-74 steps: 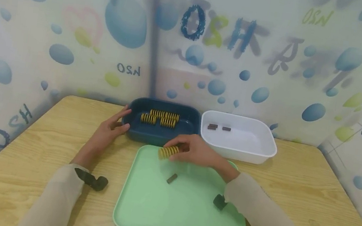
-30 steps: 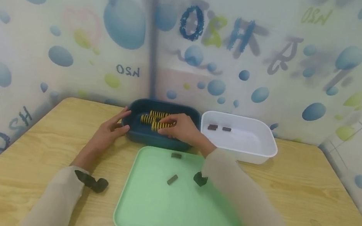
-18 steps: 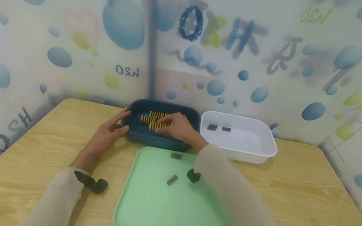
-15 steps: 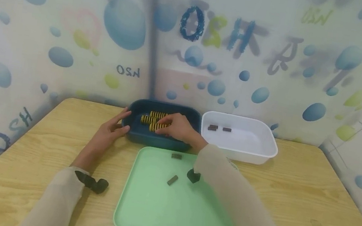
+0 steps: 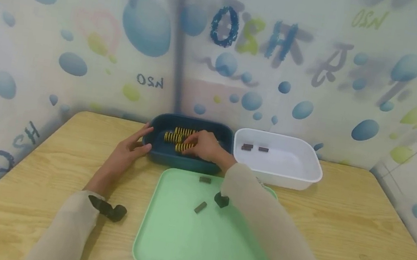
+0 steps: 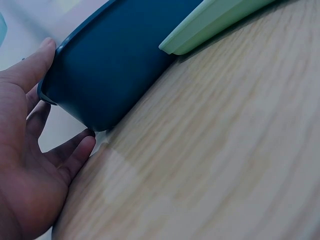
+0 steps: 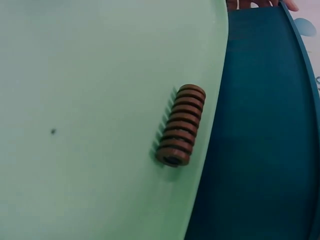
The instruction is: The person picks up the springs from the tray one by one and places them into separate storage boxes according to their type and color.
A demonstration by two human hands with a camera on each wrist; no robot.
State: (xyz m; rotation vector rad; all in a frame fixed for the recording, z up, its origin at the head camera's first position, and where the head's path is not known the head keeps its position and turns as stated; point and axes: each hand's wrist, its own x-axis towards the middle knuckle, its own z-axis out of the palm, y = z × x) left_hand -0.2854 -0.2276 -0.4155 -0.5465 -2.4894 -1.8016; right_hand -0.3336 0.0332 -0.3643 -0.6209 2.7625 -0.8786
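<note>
In the head view my right hand [image 5: 208, 145] reaches into the dark blue bin [image 5: 183, 162]. Its thumb and fingers pinch a yellow coil spring [image 5: 183, 148] low inside. More yellow springs [image 5: 172, 137] lie beside and behind it, partly hidden by the hand. My left hand [image 5: 123, 155] is at the bin's left end, fingers spread, with thumb and fingertips touching the rim and wall. The left wrist view shows its thumb [image 6: 37, 62] on the rim. On the green tray [image 5: 194, 249], a brown spring [image 7: 181, 125] lies near the far edge, and another brown spring [image 5: 200, 207] lies closer.
A white bin [image 5: 286, 181] stands right against the blue one and has several brown springs [image 5: 263, 149] inside. Both bins sit behind the tray on a wooden table [image 5: 345, 240]. A printed wall sheet [image 5: 305, 50] rises behind.
From above the tray, my right hand has carried the yellow spring back and left, down into the blue bin. A brown spring near the tray's far edge now shows. The left hand has stayed put.
</note>
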